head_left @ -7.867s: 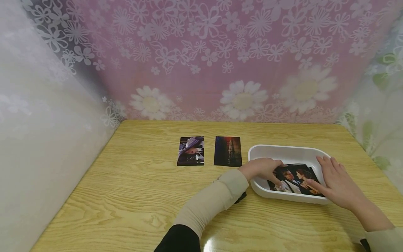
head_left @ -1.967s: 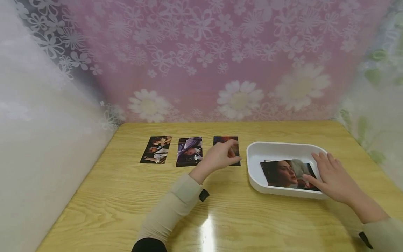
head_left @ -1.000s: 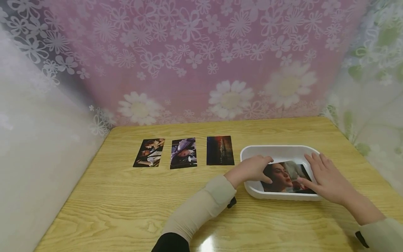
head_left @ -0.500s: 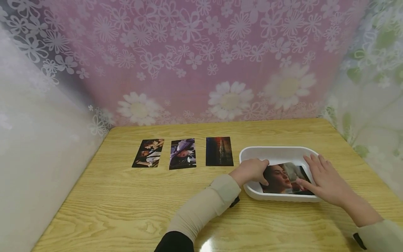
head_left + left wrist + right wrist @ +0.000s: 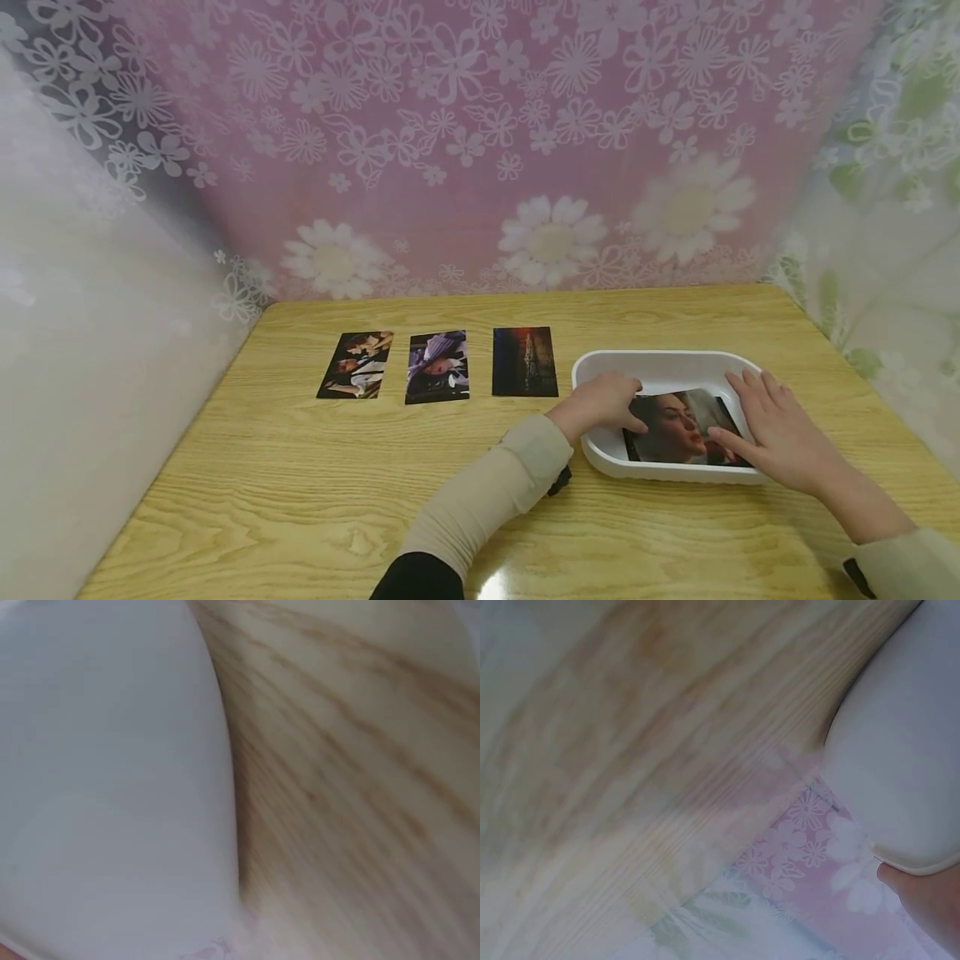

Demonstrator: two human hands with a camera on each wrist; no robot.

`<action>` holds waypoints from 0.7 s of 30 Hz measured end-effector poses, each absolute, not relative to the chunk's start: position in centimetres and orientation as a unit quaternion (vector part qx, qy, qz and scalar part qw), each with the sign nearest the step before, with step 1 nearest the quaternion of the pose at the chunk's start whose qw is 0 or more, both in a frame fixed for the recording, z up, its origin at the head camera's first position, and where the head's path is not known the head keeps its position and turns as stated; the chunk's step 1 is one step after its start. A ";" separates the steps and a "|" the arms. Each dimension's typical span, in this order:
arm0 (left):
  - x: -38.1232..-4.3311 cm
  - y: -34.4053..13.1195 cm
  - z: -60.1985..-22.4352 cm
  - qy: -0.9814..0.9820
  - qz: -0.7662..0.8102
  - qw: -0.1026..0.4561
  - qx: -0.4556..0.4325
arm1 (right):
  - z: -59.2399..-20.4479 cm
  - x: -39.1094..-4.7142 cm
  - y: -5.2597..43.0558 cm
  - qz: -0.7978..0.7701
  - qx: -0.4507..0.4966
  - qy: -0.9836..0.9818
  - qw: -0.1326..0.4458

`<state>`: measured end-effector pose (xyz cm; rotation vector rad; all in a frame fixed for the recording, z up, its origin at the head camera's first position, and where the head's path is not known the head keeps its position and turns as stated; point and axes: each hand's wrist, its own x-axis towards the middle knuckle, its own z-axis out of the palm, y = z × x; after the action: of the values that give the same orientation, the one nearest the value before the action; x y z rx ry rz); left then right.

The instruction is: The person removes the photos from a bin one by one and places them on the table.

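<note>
A white oval-ended plastic tray (image 5: pixel 667 472) holds a small stack of photo cards. The top photo (image 5: pixel 671 425) shows a face in close-up, and a darker card peeks out beneath its edges. My left hand (image 5: pixel 603 404) reaches over the tray's left end, thumb and fingers curved at the photo's left edge; the contact of its fingertips is partly hidden. My right hand (image 5: pixel 787 433) rests with straight fingers over the tray's right rim, its thumb on the photo's right part. In the right wrist view, a finger (image 5: pixel 922 896) lies at the rim of the tray (image 5: pixel 900 765).
Left of the tray, three photos lie in a row on the wood-grain table (image 5: pixel 300 483): a couple photo (image 5: pixel 355 365), a purple-hat photo (image 5: pixel 437 367) and a dark ship photo (image 5: pixel 525 361). A pink floral cloth (image 5: pixel 450 167) hangs behind the table.
The couple photo has gone from the tray to the row's left end. My left hand has returned from the ship photo to the tray. The top photo has just shifted slightly right.
</note>
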<state>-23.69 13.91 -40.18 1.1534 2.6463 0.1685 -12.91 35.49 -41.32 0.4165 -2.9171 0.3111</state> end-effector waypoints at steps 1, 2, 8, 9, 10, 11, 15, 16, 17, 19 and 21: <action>-23.8 13.9 -40.2 0.906 0.061 0.120 0.402 | -41.3 -12.9 35.5 0.105 0.139 -0.981 0.089; -23.8 13.9 -40.2 0.903 0.062 0.115 0.410 | -41.3 -12.9 35.5 0.105 0.139 -0.981 0.090; -24.0 13.7 -39.8 0.884 0.095 0.105 0.446 | -41.1 -12.8 35.5 0.105 0.139 -0.981 0.090; -24.1 13.6 -39.7 0.879 0.107 0.108 0.452 | -41.1 -12.9 35.5 0.105 0.139 -0.980 0.090; -24.1 13.6 -39.7 0.873 0.120 0.115 0.459 | -41.1 -12.9 35.5 0.106 0.139 -0.980 0.090; -24.2 13.5 -39.6 0.867 0.132 0.121 0.465 | -41.2 -12.9 35.5 0.107 0.140 -0.980 0.092; -24.4 13.4 -39.6 0.844 0.181 0.161 0.478 | -41.2 -13.0 35.5 0.113 0.141 -0.979 0.095; -24.5 13.4 -39.7 0.840 0.192 0.173 0.477 | -41.2 -13.0 35.5 0.115 0.142 -0.979 0.095; -24.5 13.4 -39.7 0.835 0.204 0.183 0.477 | -41.2 -13.0 35.5 0.115 0.142 -0.979 0.096; -24.6 13.3 -39.7 0.827 0.225 0.204 0.473 | -41.2 -13.0 35.5 0.118 0.141 -0.978 0.094; -24.7 13.2 -39.6 0.817 0.259 0.234 0.459 | -41.1 -13.0 35.5 0.117 0.141 -0.979 0.093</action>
<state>-24.65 13.16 -39.63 1.2615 2.2428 0.7122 -12.98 35.48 -41.13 0.4183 -2.9052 0.3467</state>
